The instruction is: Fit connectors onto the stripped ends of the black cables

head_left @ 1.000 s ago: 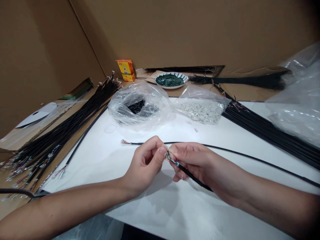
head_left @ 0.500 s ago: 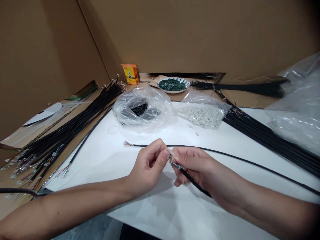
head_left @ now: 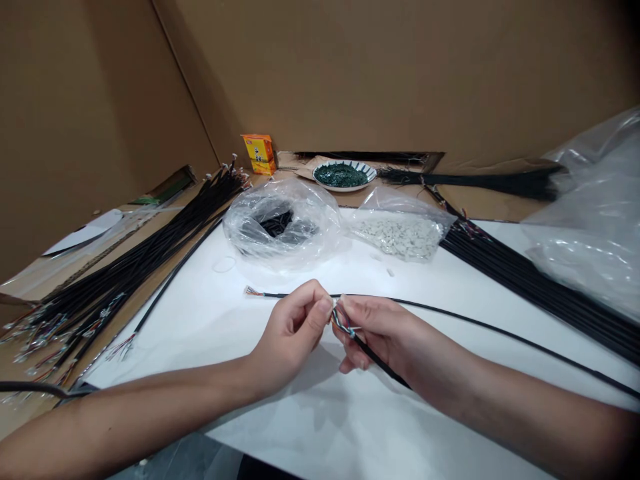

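Observation:
Over the white work surface, the stripped end of a black multi-core cable [head_left: 379, 359] is between my two hands, its thin coloured wires [head_left: 341, 323] fanned toward my fingertips. My left hand [head_left: 295, 333] is closed in a thumb-and-finger pinch at the wire tips, on a small white connector that is mostly hidden. My right hand [head_left: 383, 333] is closed too, thumb and forefinger pinching near the wires, with the cable running down under the palm. Behind them lies another black cable [head_left: 450, 312] with a white connector [head_left: 249, 290] on its left end.
A plastic bag of black pieces [head_left: 283, 247] and a bag of small white connectors [head_left: 400, 233] stand behind my hands. Cable bundles lie left [head_left: 145, 257] and right [head_left: 530, 280]. A plate of dark green bits [head_left: 345, 189] and an orange-yellow box [head_left: 259, 155] are at the back.
The view has shifted slightly, so both hands and the cable appear a little further left. The pinching grip of both hands looks much the same.

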A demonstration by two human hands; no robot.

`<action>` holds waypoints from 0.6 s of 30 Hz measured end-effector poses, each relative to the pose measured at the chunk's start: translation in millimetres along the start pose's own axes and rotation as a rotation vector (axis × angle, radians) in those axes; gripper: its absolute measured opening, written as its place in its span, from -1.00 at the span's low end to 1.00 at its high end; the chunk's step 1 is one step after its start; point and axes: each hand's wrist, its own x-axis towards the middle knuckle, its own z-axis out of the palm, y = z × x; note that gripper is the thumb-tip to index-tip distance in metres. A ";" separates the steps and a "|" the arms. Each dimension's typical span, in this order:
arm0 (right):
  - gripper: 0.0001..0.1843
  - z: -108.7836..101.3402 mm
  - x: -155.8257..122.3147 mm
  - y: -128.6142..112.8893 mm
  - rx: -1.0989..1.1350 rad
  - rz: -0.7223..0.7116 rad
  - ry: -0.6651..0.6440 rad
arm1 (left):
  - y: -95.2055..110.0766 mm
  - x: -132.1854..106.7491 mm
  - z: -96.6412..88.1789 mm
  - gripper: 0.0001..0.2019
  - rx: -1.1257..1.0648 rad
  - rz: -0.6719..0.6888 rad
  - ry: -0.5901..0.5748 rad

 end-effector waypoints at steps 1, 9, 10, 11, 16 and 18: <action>-0.70 -0.3 0.3 0.2 -0.006 -0.007 -0.002 | 0.1 0.3 -0.2 -0.76 -0.004 0.007 -0.003; -0.67 2.8 -1.8 1.1 -0.121 -0.038 0.093 | 1.6 0.0 4.2 -0.78 -0.021 0.104 -0.045; -0.68 3.1 -1.9 1.1 -0.136 -0.039 0.096 | 1.3 -0.5 4.2 -0.78 0.012 0.121 -0.044; -0.68 3.1 -1.8 1.2 -0.142 -0.036 0.096 | 1.0 -0.8 4.0 -0.77 0.052 0.134 -0.036; -0.66 -2.2 3.0 2.9 -0.103 0.003 0.127 | 1.7 0.8 1.8 -0.74 0.077 0.076 0.019; -0.64 -5.5 5.2 3.2 -0.103 0.011 0.173 | 2.5 2.3 0.5 -0.73 0.068 0.033 0.057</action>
